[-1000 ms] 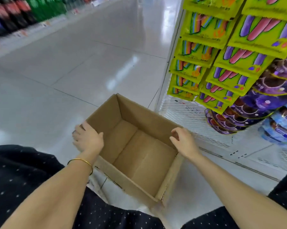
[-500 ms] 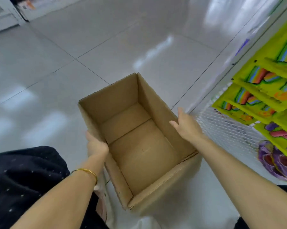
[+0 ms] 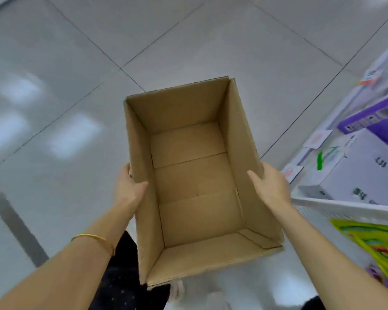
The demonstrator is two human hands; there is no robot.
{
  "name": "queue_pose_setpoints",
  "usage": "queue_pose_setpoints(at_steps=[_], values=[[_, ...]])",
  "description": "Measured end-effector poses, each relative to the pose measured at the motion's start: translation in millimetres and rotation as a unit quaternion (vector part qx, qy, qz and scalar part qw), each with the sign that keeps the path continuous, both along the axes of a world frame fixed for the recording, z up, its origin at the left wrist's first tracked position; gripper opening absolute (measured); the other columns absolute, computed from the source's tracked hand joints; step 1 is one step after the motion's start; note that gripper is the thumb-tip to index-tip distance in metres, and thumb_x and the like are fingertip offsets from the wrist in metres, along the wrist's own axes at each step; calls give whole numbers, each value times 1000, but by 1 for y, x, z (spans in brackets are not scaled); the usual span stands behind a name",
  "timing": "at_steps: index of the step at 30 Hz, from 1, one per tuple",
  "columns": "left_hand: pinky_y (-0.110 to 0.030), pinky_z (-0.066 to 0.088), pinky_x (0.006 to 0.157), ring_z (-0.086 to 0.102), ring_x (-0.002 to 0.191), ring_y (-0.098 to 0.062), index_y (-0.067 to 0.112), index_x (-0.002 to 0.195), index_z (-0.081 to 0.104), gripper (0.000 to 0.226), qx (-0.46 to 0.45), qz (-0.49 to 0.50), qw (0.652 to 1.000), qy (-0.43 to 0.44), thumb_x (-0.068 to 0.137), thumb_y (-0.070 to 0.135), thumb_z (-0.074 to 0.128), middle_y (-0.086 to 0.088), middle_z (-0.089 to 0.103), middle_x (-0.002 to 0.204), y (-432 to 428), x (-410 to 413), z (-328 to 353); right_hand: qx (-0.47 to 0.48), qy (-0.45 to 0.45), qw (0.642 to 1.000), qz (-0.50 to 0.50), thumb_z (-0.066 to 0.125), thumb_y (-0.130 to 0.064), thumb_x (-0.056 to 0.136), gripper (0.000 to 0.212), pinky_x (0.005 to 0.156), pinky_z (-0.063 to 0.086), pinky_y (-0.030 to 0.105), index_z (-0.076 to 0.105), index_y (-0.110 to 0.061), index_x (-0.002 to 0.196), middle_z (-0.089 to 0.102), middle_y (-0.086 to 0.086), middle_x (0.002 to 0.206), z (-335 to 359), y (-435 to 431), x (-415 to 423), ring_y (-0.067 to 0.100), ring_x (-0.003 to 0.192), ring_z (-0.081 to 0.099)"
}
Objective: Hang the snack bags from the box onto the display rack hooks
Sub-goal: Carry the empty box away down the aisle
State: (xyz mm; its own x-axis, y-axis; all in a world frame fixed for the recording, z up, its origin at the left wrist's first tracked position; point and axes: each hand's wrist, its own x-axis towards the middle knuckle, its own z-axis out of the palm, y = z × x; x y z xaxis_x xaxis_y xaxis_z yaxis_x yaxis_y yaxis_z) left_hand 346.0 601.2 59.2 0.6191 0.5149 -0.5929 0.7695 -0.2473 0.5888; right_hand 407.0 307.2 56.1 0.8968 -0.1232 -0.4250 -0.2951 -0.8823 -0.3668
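Head view looks straight down into the cardboard box (image 3: 188, 139), which I seem to hold clear of the tiled floor (image 3: 54, 63) between both hands. My left hand (image 3: 130, 189) clamps the left wall, thumb inside and fingers outside, and my right hand (image 3: 270, 186) pinches the right wall the same way. No snack bags show inside, only the bare bottom flaps. Empty corrugated board like this should be light and fairly stiff, though its walls may bow, so gripping the top edges near mid-length seems right. Yellow-green snack bags (image 3: 371, 238) show blurred at lower right, just below the white wire display rack (image 3: 345, 203).
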Motion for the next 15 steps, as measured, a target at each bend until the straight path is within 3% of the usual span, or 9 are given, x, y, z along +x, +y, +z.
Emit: queue_pose_setpoints(at_steps=[3, 5, 9, 12, 15], values=[[-47, 51, 90, 59, 106, -25, 19, 133, 40, 58, -41, -4, 999, -19, 83, 4, 64, -4, 58, 122, 34, 22, 95, 2, -12, 1000, -20, 48, -38, 94, 30, 66, 44, 36, 53, -8, 91, 56, 5, 75, 89, 34, 22, 30, 79, 55], [-47, 47, 96, 57, 113, -22, 22, 136, 38, 62, -77, 3, 996, -33, 83, 5, 66, 0, 57, 125, 59, 39, 160, -4, -16, 1000, -10, 49, -38, 94, 27, 63, 35, 33, 41, -19, 76, 43, -2, 64, 156, 58, 40, 28, 75, 49], [-43, 52, 88, 62, 103, -19, 24, 134, 42, 62, -94, -27, 994, -50, 81, 0, 64, 1, 62, 119, 99, 81, 270, -2, -8, 999, -32, 48, -37, 93, 36, 58, 29, 31, 25, -30, 66, 32, -8, 61, 270, 95, 78, 24, 75, 43], [-46, 49, 95, 59, 110, -20, 26, 137, 38, 66, -98, -53, 991, -72, 82, 1, 65, 2, 59, 124, 99, 125, 332, 17, -26, 998, -62, 47, -38, 93, 20, 63, 36, 32, 50, -20, 85, 45, -5, 68, 329, 99, 108, 30, 80, 53], [-48, 45, 99, 54, 116, -21, 23, 139, 36, 69, -99, -91, 988, -81, 81, 3, 68, 1, 55, 129, 80, 182, 373, 0, -35, 994, -100, 50, -47, 90, 41, 67, 43, 35, 55, -9, 106, 60, 5, 87, 377, 86, 140, 31, 89, 58]])
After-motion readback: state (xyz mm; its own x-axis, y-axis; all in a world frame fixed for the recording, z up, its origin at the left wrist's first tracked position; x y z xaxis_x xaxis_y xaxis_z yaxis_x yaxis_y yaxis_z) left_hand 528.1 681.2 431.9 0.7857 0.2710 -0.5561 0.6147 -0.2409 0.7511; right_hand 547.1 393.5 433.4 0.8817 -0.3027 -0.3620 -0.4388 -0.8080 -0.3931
